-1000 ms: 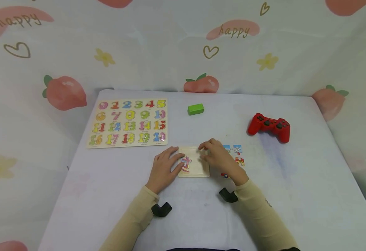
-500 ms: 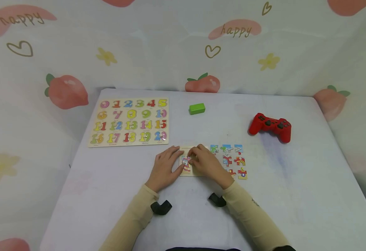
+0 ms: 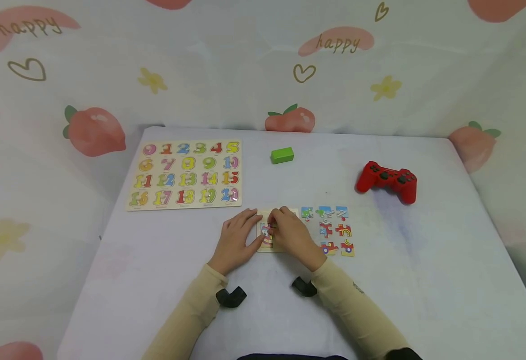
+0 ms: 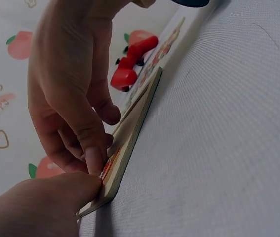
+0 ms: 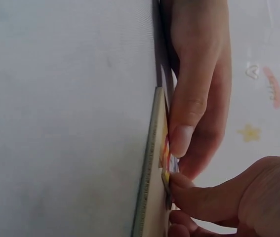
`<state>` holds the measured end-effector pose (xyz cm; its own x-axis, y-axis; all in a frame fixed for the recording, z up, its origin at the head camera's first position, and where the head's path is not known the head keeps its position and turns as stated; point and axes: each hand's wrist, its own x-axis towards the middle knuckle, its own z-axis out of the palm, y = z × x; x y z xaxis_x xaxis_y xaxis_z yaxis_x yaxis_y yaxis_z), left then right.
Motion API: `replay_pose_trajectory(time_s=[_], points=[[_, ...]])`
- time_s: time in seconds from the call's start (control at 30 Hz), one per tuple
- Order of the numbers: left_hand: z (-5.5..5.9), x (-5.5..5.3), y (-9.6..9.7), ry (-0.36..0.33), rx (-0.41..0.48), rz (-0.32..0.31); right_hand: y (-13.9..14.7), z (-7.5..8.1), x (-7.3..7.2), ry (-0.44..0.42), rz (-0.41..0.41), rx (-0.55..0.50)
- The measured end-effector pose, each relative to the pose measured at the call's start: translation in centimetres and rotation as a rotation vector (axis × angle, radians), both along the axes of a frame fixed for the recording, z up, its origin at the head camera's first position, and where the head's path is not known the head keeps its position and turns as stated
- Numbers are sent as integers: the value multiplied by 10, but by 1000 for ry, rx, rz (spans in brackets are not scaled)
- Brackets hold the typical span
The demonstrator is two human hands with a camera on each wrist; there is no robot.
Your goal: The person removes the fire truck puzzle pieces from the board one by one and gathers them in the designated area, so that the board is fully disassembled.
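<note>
A small wooden puzzle tray [image 3: 261,249] lies flat on the table between the two hands, with pink printed puzzle pieces [image 3: 265,231] along its left side. My left hand [image 3: 235,241] rests at the tray's left edge, fingers extended and thumb reaching onto the printed pieces. Thumb and fingers of my right hand [image 3: 293,236] pinch a puzzle piece [image 5: 167,183], which sits tilted over the tray in the right wrist view. The right hand covers much of the tray from above. Several loose jigsaw pieces [image 3: 344,230] lie in rows just right of the tray.
A wooden number board [image 3: 198,170] with numerals 0 to 20 lies at the back left of the white table [image 3: 425,280]. Farther back in the middle is a green block [image 3: 282,156]. A red game controller [image 3: 387,181] sits on the right.
From over the tray's right part, my right hand has moved left to the printed pieces beside the left thumb, uncovering loose pieces on the right. The left hand has stayed in place.
</note>
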<state>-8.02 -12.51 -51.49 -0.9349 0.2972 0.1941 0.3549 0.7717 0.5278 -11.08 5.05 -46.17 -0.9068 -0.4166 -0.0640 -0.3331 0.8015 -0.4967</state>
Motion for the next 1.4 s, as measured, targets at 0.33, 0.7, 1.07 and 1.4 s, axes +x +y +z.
replay_pose_trajectory(time_s=[0.33, 0.7, 1.07, 1.4], points=[[3, 1, 0, -49, 5, 18, 2, 3, -9, -45, -18, -25], [1, 0, 0, 6, 15, 22, 4, 6, -14, -98, -22, -131], [2, 0, 1, 4, 14, 25, 4, 5, -17, -128, -41, -144], [-1, -1, 0, -15, 2, 23, 33, 26, -26, -176, -99, -117]])
